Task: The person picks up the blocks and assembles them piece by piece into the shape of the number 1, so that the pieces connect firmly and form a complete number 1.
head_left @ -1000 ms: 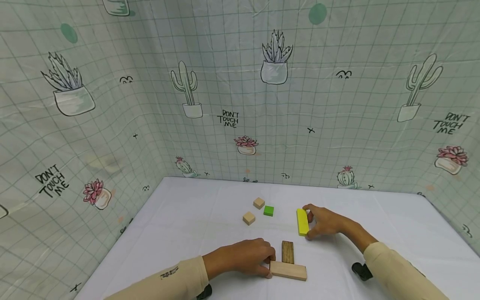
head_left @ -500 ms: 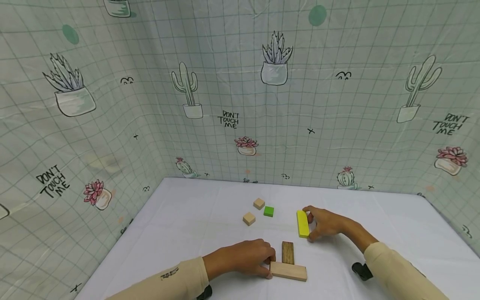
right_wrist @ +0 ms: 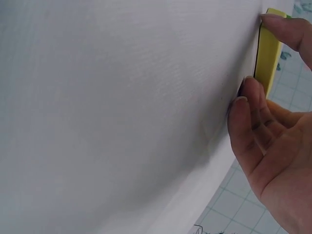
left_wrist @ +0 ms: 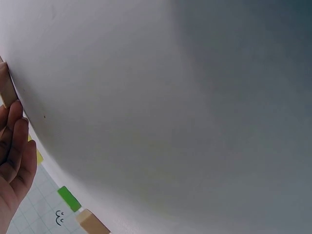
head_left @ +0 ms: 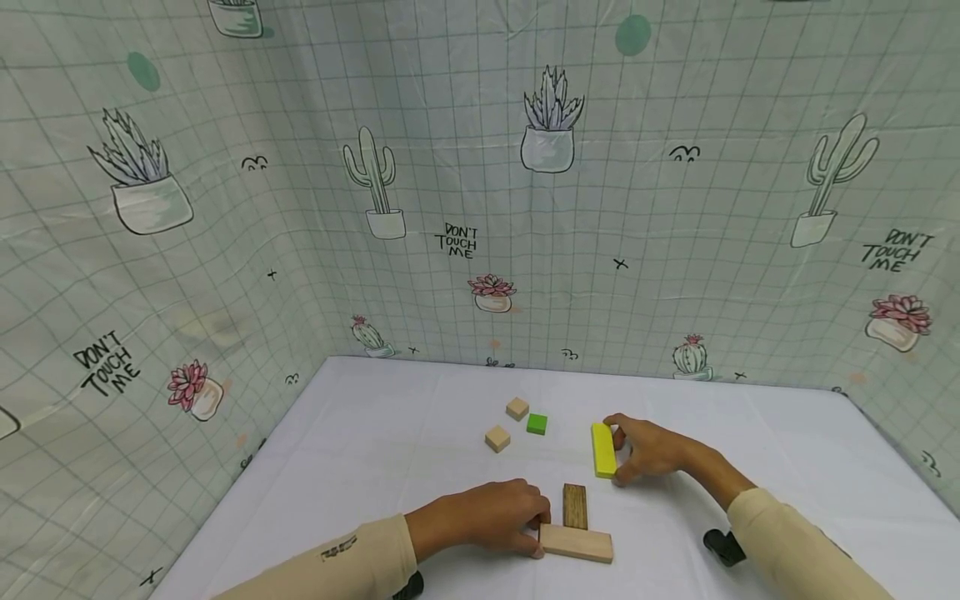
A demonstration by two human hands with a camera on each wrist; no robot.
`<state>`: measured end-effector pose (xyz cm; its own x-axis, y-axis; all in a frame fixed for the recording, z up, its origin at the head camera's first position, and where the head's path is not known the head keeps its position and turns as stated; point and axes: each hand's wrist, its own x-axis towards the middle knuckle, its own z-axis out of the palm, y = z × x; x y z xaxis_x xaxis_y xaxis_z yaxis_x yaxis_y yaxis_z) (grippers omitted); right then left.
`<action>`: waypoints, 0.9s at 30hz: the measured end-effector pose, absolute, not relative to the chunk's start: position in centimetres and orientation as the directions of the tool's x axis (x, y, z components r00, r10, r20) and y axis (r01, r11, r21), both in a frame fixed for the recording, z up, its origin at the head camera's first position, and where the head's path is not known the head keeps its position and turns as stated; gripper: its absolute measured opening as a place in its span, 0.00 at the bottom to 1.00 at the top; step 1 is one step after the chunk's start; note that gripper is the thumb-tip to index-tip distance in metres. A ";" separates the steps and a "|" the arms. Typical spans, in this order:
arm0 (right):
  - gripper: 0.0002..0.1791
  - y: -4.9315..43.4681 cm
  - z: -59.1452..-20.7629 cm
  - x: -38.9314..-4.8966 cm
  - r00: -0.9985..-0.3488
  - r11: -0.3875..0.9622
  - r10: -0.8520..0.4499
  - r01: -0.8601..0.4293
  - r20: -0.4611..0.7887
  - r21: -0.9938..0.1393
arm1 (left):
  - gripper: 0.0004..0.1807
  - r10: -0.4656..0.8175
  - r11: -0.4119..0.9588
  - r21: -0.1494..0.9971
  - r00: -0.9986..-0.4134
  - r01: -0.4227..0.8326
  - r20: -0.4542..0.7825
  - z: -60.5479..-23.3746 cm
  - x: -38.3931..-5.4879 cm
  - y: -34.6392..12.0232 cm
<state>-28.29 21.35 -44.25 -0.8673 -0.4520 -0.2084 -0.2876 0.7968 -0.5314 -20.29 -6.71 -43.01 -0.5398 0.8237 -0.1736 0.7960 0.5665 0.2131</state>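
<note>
In the head view, my left hand point(head_left: 495, 517) grips the left end of a pale wooden block point(head_left: 576, 542) lying flat on the table, thumb on the near side and fingers behind. A dark brown wooden block point(head_left: 575, 506) points away from its far edge, forming a T shape with it. My right hand point(head_left: 652, 450) holds a long yellow block point(head_left: 603, 450) by its two ends, thumb at the near end. The right wrist view shows this yellow block point(right_wrist: 267, 53) between thumb and fingers. At the left wrist view's edge, fingers touch the pale block point(left_wrist: 7, 87).
Beyond the hands lie a small green block point(head_left: 536, 424) and two small pale wooden blocks point(head_left: 517, 408) point(head_left: 497, 438). A white cloth covers the table point(head_left: 390, 433). Behind it hangs a grid-patterned curtain point(head_left: 480, 183) with cactus drawings.
The yellow block, with my right hand on it, has slid very slightly nearer. My left hand and the two blocks by it stay put. The head view tilts a little upward.
</note>
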 end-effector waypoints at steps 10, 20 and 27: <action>0.51 21.4 -44.4 -28.2 -0.866 0.793 -0.461 -0.305 -0.193 -0.527 | 0.16 0.816 0.577 0.211 -0.549 0.789 -0.180 -43.2 -20.3 -6.7; 0.50 21.2 -44.4 -28.0 -0.864 0.786 -0.470 -0.316 -0.181 -0.532 | 0.16 0.799 0.600 0.204 -0.566 0.774 -0.202 -43.0 -20.2 -6.5; 0.51 21.1 -44.4 -28.2 -0.857 0.784 -0.480 -0.325 -0.185 -0.529 | 0.16 0.809 0.586 0.209 -0.553 0.783 -0.197 -43.1 -20.3 -6.6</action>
